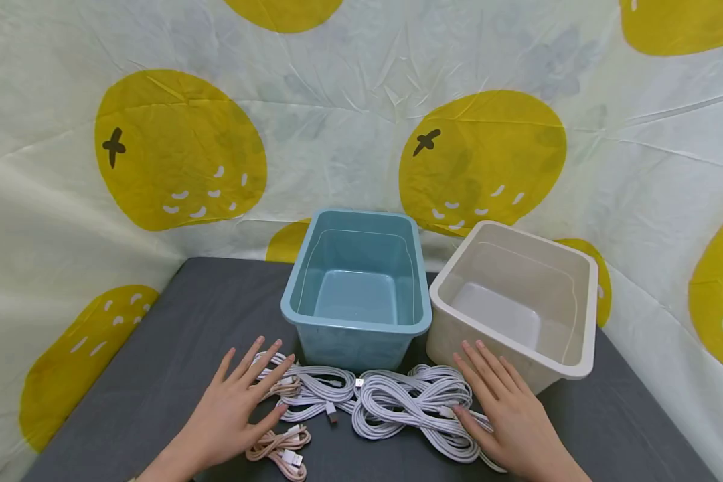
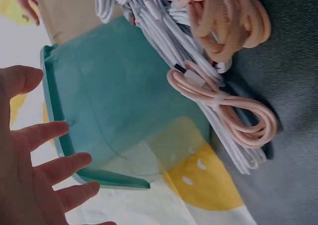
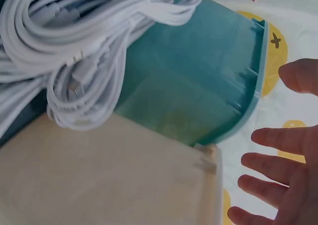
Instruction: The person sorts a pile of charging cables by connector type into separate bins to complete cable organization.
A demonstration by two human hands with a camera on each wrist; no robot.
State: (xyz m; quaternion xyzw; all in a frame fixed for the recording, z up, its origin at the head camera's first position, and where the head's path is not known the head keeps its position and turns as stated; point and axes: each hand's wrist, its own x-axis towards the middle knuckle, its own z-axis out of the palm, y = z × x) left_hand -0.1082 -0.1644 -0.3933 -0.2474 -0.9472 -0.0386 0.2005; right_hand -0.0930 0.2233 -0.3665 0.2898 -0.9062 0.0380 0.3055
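My left hand (image 1: 231,412) is spread with straight fingers above the left end of the cables and holds nothing. Beside and beneath it lie pink coiled USB cables (image 1: 277,445), bundled with ties; one pink bundle (image 2: 223,103) shows plainly in the left wrist view. Coiled white USB cables (image 1: 410,408) are heaped in front of the bins. Over the right end of this heap my right hand (image 1: 509,415) is held flat, fingers extended, nothing in its grasp. In the right wrist view, white coils (image 3: 89,51) fill the upper left, away from the fingers.
A blue bin (image 1: 355,328) stands behind the cables with nothing inside. To its right is an empty beige bin (image 1: 512,335), set at an angle. Both stand on a dark grey tabletop (image 1: 217,314). A white curtain (image 1: 337,147) with yellow fruit prints hangs behind.
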